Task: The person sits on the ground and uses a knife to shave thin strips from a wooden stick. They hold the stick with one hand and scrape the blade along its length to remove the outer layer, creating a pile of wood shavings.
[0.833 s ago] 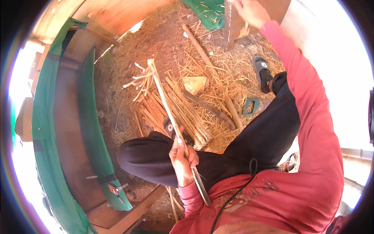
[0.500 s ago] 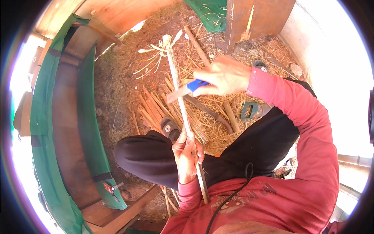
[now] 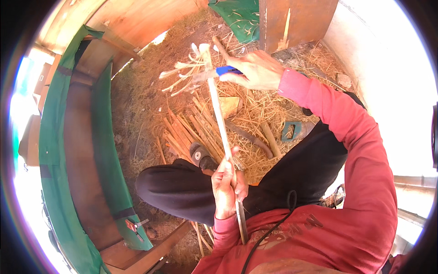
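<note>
A long thin stick is running from the lower centre of the frame up to the upper centre, slightly tilted left at the top. The left hand is sitting at lower centre, closing its fingers around the lower part of the stick, above a black-trousered knee. The stick's bottom end is passing below that hand and ending against the red shirt. The right hand is reaching out at upper centre, gripping a knife with a blue handle. The knife is meeting the stick near its top, where pale curled shavings are fanning out to the left.

Between the two hands, behind the stick, a bundle of split sticks is lying on the straw. A curved dark blade and a green-handled tool are lying to the right of it, near the right knee. A sandalled foot is showing just left of the left hand.

The knife blade is blurring and hard to make out against the shavings. The right fingers are hiding most of the handle. The green-handled tool is partly going out of sight behind the right leg, so its kind is unclear. The far left and right of the frame are washing out in glare.
</note>
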### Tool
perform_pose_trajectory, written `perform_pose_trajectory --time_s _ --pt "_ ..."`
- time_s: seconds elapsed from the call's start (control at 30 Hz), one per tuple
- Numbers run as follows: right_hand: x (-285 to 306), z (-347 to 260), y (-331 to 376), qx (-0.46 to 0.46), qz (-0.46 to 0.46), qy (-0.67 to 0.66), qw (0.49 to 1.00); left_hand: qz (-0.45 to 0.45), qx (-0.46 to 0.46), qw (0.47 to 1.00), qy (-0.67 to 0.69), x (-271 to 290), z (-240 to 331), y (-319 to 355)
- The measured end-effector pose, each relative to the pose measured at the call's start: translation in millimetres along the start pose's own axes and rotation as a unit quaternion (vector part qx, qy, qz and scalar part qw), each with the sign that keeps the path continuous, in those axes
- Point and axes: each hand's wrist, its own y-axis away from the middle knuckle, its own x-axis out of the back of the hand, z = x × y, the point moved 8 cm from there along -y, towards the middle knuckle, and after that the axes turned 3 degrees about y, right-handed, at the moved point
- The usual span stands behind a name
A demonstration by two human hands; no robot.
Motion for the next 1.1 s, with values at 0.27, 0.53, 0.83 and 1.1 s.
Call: perform_pose_trajectory --time_s 0.27,0.53,0.83,1.1 --pt "6 -37 9 0.101 -0.042 -0.038 0.993 -0.031 -0.035 0.998 0.032 8 19 -10" --pt "-2 -46 15 0.142 -0.064 -0.047 0.987 -0.012 -0.071 0.997 -0.007 4 21 -11" --pt "11 -35 9 0.077 -0.022 -0.046 0.996 0.003 -0.089 0.996 -0.020 5 23 -14" --pt "-7 -81 28 0.085 -0.089 -0.112 0.986 -0.007 -0.132 0.991 -0.010 7 40 -15"
